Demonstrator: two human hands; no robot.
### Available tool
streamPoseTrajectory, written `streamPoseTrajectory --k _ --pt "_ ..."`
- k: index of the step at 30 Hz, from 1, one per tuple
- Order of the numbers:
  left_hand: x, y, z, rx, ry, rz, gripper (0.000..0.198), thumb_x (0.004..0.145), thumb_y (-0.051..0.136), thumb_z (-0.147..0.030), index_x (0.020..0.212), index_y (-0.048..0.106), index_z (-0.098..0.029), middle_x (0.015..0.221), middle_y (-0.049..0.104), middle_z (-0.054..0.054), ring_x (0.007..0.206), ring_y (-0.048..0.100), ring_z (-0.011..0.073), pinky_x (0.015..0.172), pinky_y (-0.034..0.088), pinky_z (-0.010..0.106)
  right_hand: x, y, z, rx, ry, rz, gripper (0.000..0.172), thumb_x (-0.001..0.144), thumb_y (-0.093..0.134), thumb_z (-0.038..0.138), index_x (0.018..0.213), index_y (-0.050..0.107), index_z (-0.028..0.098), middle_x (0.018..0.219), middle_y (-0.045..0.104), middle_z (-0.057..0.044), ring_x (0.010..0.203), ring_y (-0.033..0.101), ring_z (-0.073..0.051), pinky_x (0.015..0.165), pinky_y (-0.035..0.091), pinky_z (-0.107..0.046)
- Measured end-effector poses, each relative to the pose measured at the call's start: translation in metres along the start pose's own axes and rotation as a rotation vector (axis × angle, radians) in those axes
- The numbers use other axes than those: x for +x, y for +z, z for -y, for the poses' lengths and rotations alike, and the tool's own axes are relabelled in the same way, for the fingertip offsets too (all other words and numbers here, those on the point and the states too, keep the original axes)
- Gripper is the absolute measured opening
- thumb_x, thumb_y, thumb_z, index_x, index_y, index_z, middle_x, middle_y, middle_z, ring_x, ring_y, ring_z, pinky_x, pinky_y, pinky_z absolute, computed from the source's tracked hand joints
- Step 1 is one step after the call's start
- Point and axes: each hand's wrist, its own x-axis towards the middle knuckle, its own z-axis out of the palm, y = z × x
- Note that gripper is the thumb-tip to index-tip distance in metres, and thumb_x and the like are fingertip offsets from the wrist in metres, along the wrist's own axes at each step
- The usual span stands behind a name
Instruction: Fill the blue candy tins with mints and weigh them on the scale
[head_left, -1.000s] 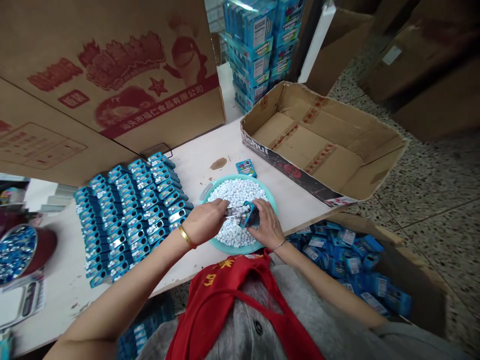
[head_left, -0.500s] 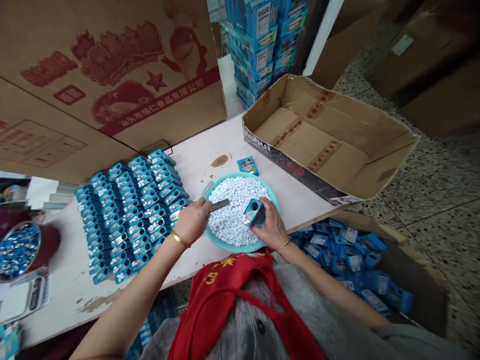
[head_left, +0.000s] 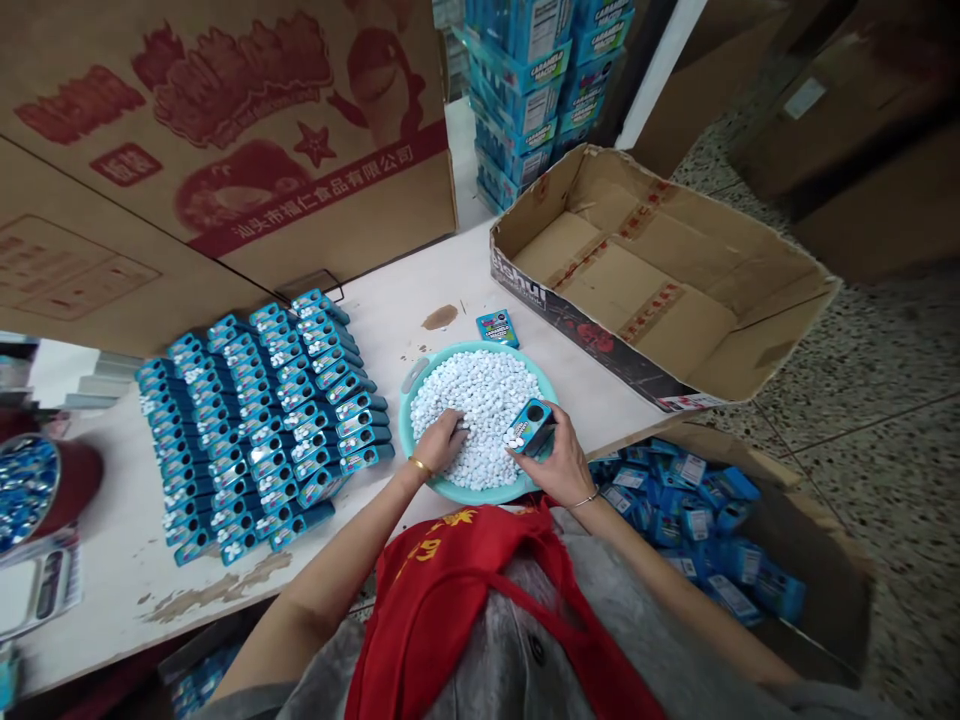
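A turquoise basin [head_left: 406,425] holds a heap of small white candies [head_left: 480,395]. My left hand [head_left: 440,442] is at the heap's left side, its fingers curled down against the candies; what they grip is hidden. My right hand [head_left: 561,458] holds a small blue candy box [head_left: 531,425] above the basin's right side. The box's end with a round dark hole faces up, toward me. Left of the basin stand several rows of similar blue boxes [head_left: 259,410], holes upward. Another blue box [head_left: 496,328] lies flat behind the basin.
An open shallow carton [head_left: 622,270] stands back right, near stacked blue packs [head_left: 525,110]. Big printed cartons [head_left: 300,130] wall off the back left. Below the table's right edge, a carton holds loose blue boxes [head_left: 697,510]. A red bucket [head_left: 75,475] and a scale [head_left: 34,590] stand far left.
My left hand has lowered into the candies, and the flat metal tool it held is out of sight. My right hand has shifted slightly right with the box.
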Motion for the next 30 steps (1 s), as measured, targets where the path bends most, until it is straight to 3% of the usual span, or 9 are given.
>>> streamPoseTrajectory --k 3,7,12,16,22,24,26,28,30 --pt "-0.018 -0.026 0.002 -0.089 0.098 -0.053 0.021 0.092 0.045 -0.025 0.110 0.049 -0.017 0.100 0.058 0.007 0.092 0.057 0.0181 0.084 0.047 0.032 0.000 0.002 -0.001 -0.015 -0.007 -0.011 0.083 0.073 0.071 0.040 0.140 0.028 0.016 0.130 0.050 -0.019 0.121 0.051 -0.033 0.099 0.047 -0.052" --pt "-0.037 -0.072 -0.017 -0.103 0.226 -0.099 0.022 0.093 0.044 -0.029 0.111 0.049 -0.017 0.098 0.058 0.007 0.088 0.057 0.0172 0.080 0.048 0.030 0.005 0.003 0.000 -0.047 -0.090 -0.014 0.081 0.073 0.068 0.032 0.141 0.027 0.015 0.134 0.047 -0.020 0.126 0.046 -0.034 0.103 0.043 -0.055" --pt "-0.041 -0.123 -0.062 0.133 0.281 0.039 0.020 0.094 0.043 -0.025 0.111 0.051 -0.017 0.101 0.059 0.008 0.088 0.059 0.0171 0.077 0.048 0.029 0.011 0.007 0.007 -0.052 -0.223 0.012 0.080 0.072 0.065 0.024 0.142 0.026 0.015 0.136 0.045 -0.019 0.132 0.039 -0.034 0.109 0.037 -0.057" --pt "-0.037 -0.145 -0.104 0.452 0.164 0.197 0.019 0.093 0.043 -0.018 0.106 0.055 -0.015 0.101 0.060 0.009 0.084 0.062 0.0186 0.069 0.048 0.029 0.012 0.011 0.011 -0.045 -0.268 0.027 0.078 0.074 0.064 0.024 0.142 0.026 0.015 0.138 0.045 -0.019 0.134 0.038 -0.035 0.110 0.034 -0.060" --pt "-0.040 -0.163 -0.163 0.727 0.143 0.256 0.023 0.092 0.038 -0.009 0.098 0.060 -0.013 0.093 0.061 0.010 0.085 0.062 0.0216 0.064 0.048 0.029 0.010 0.014 0.013 -0.014 -0.283 0.013 0.078 0.074 0.064 0.025 0.142 0.027 0.015 0.138 0.045 -0.019 0.134 0.038 -0.034 0.110 0.034 -0.059" --pt "-0.042 -0.169 -0.163 0.721 0.143 0.221 0.023 0.093 0.038 -0.011 0.099 0.060 -0.014 0.092 0.060 0.009 0.086 0.061 0.0216 0.065 0.048 0.029 0.011 0.013 0.012 -0.009 -0.266 0.011 0.078 0.073 0.065 0.024 0.142 0.027 0.014 0.138 0.045 -0.019 0.134 0.038 -0.034 0.110 0.035 -0.058" --pt "-0.043 -0.169 -0.144 0.691 0.107 0.155 0.021 0.093 0.040 -0.014 0.101 0.059 -0.016 0.093 0.060 0.008 0.087 0.060 0.0210 0.066 0.048 0.029 0.011 0.011 0.010 0.001 -0.249 0.002 0.080 0.072 0.065 0.023 0.142 0.027 0.014 0.138 0.045 -0.019 0.133 0.039 -0.034 0.110 0.036 -0.057" --pt "-0.042 -0.158 -0.108 0.649 0.020 0.122 0.018 0.093 0.042 -0.017 0.103 0.057 -0.017 0.097 0.059 0.008 0.088 0.060 0.0205 0.068 0.048 0.029 0.012 0.008 0.007 0.012 -0.234 -0.016 0.081 0.072 0.066 0.023 0.142 0.026 0.014 0.136 0.046 -0.019 0.132 0.041 -0.033 0.109 0.038 -0.056" --pt "-0.039 -0.134 -0.066 0.577 -0.084 0.145 0.017 0.091 0.044 -0.016 0.103 0.056 -0.017 0.100 0.059 0.009 0.089 0.061 0.0211 0.070 0.048 0.030 0.011 0.005 0.004 0.016 -0.217 -0.030 0.082 0.071 0.067 0.023 0.142 0.026 0.015 0.135 0.047 -0.019 0.131 0.042 -0.033 0.108 0.040 -0.055"
